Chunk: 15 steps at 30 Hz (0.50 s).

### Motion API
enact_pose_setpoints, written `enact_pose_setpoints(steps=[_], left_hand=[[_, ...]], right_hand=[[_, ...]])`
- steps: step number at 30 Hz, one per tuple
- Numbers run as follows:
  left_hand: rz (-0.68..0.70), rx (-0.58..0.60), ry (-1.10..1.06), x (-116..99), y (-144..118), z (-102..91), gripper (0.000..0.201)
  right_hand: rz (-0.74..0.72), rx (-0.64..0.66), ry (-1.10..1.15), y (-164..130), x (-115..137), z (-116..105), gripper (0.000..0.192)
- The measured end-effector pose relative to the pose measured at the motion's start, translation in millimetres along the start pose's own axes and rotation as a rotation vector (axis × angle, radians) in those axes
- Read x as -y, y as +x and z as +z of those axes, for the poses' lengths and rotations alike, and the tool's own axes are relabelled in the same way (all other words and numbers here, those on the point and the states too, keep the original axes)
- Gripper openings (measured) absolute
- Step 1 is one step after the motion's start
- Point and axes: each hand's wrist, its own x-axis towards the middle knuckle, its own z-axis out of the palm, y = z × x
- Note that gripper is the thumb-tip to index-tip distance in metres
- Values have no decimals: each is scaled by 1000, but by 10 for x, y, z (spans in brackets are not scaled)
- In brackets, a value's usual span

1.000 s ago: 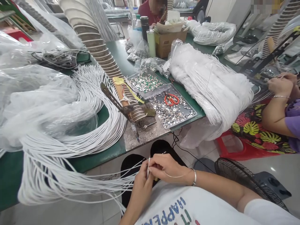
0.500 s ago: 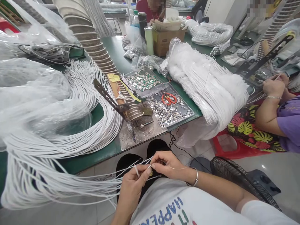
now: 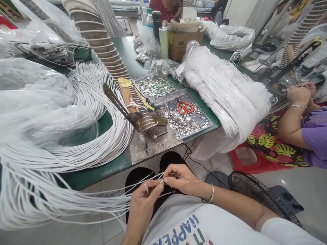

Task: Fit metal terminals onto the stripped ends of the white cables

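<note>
Both hands were kept low at about 6 o'clock, just over the lap. The left hand was curled nearly closed, with a few thin white cords pinched between thumb and fingers. The right hand was closed down to a fingertip pinch on the end of one of those cords, right where the two hands met, fingertips practically touching. A silver bracelet was worn on the right wrist.

From the hands the cords were fanned out toward 9 o'clock, up to the big looped bundle of white cord draped over the edge of the green table.

At 12 o'clock, a metal press tool on a worn steel plate was seen at the table edge, and just past it two flat trays of small shiny metal clips, with orange-handled scissors lying in the nearer one. A fat bagged bundle of white cord was piled at 1 o'clock. A black fan grille was on the floor at 3 o'clock, and farther out a co-worker's hand was spotted at the next station.
</note>
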Motion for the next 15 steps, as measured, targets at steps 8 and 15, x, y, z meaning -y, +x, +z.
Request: enact_pose_setpoints(steps=[8, 15], left_hand=[[4, -1, -27, 31, -5, 46, 30], [-76, -96, -369, 63, 77, 39, 36]], right_hand=[[91, 7, 252, 87, -124, 15, 9], [256, -29, 373, 198, -306, 161, 10]])
